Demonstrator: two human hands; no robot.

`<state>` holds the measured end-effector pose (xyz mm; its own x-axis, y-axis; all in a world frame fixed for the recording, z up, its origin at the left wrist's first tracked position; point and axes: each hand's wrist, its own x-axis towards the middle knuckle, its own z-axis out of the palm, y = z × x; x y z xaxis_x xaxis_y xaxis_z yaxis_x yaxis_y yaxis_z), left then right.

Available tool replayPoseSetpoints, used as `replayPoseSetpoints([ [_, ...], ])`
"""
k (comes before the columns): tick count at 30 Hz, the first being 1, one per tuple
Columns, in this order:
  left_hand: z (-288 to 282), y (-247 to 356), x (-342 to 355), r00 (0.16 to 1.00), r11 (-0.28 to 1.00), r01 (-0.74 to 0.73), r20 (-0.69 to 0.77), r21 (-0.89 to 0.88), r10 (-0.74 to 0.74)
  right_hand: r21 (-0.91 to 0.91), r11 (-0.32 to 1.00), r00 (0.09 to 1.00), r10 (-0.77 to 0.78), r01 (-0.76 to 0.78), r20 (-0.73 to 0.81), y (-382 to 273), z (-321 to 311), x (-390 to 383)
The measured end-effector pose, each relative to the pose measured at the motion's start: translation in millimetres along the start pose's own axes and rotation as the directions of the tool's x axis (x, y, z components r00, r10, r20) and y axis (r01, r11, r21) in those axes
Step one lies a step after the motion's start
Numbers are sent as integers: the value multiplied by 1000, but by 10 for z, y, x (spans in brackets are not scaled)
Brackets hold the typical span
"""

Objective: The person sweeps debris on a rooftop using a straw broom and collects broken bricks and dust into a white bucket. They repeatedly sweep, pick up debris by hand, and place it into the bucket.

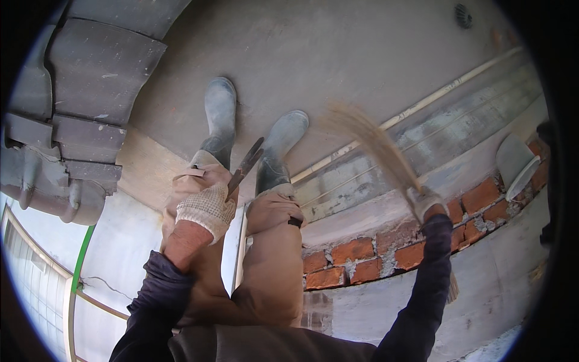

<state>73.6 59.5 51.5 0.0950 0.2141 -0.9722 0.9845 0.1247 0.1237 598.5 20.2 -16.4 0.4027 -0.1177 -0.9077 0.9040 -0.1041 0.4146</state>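
My left hand (pixel 205 208), in a white knitted glove, is closed in front of my left knee. It grips a dark, narrow metal tool (pixel 246 167) that points forward and right; it looks like two flat bars side by side, and its exact kind is unclear. Out to the right, my gloved right hand (pixel 427 204) is wrapped round a long, brown, wooden-looking piece (pixel 381 148). Motion smears its far end, so its kind cannot be made out. A short brown end (pixel 452 288) shows beyond my right forearm, perhaps part of the same piece.
My rubber boots (pixel 221 105) stand on a grey concrete surface (pixel 271 48). Dark roof tiles (pixel 99 66) overhang at left. To the right run a pale pipe (pixel 446 90) and a ledge with exposed red bricks (pixel 356 250); a curved grey piece (pixel 515 163) sits there. A round drain cover (pixel 463 16) lies far right.
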Motion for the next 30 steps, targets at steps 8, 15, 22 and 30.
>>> replayPoseSetpoints([
  [8, 267, -483, 109, 991, 985, 121, 38, 124, -127, 927, 342, 811, 493, 153, -315, 1254, -318, -397],
  [15, 874, -1476, 390, 944, 961, -31, 324, 276, -62, 664, 554, 864, -293, 503, -409, -1566, 739, -1333],
  [22, 1130, -2345, 315, 892, 962, 23, 428, 273, -143, 236, 646, 673, -737, 726, -54, -4610, 1190, -1124],
  [30, 861, -2329, 349, 939, 989, 35, 334, 141, -81, 766, 572, 955, -129, 292, -268, -2888, 1127, -1436],
])
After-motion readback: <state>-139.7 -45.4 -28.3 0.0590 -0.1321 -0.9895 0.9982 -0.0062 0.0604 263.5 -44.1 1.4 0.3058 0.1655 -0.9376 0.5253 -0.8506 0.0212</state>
